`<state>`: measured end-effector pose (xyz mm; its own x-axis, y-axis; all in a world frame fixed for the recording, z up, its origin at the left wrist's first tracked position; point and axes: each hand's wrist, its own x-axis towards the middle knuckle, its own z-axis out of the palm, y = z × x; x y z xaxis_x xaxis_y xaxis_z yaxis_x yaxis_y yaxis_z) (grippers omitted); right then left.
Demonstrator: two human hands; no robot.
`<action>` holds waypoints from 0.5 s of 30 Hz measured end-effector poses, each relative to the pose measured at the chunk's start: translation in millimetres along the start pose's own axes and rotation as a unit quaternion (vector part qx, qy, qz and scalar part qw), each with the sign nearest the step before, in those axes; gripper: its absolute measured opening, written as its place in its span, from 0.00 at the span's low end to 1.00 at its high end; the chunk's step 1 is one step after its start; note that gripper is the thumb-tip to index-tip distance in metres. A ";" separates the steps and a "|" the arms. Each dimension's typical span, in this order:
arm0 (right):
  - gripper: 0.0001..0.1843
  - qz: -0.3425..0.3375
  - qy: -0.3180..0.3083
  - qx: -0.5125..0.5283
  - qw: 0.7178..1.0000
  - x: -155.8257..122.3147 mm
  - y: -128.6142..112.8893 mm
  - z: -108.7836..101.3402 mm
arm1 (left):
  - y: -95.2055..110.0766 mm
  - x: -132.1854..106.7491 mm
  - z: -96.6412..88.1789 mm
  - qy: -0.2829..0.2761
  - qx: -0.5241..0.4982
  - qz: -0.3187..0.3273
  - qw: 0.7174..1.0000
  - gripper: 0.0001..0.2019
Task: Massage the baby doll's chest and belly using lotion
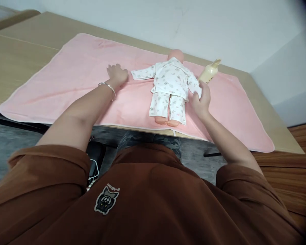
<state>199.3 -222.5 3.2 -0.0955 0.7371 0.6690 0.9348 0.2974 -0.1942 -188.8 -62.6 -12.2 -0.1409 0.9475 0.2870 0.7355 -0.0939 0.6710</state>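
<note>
A baby doll (170, 79) in white printed pajamas lies on a pink blanket (79, 78), its head away from me and its bare feet near the table's front edge. My left hand (117, 75) is over the blanket, just left of the doll's outstretched sleeve, fingers apart and nothing seen in them. Beside the doll's other sleeve cuff is my right hand (203, 100), with thumb and fingers apart; whether it touches the cuff is unclear. Just beyond that hand lies a pale yellow bottle (209, 72), tilted on its side.
The blanket covers much of a light wooden table (30, 30) set against a white wall (155, 20). A dark chair (95, 156) with a white cable is below the front edge. Brown wood-grain furniture (290, 170) stands at the right.
</note>
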 end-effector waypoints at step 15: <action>0.22 -0.074 -0.157 -0.012 0.985 -173.4 -68.1 -59.7 | 74.1 -251.6 -51.0 -0.218 0.125 0.451 0.856 0.10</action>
<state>172.6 -406.8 -56.7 -0.3281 0.8397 0.4327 0.9106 0.4029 -0.0916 -132.6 -323.6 0.2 0.7797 0.5534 0.2927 0.5420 -0.8307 0.1269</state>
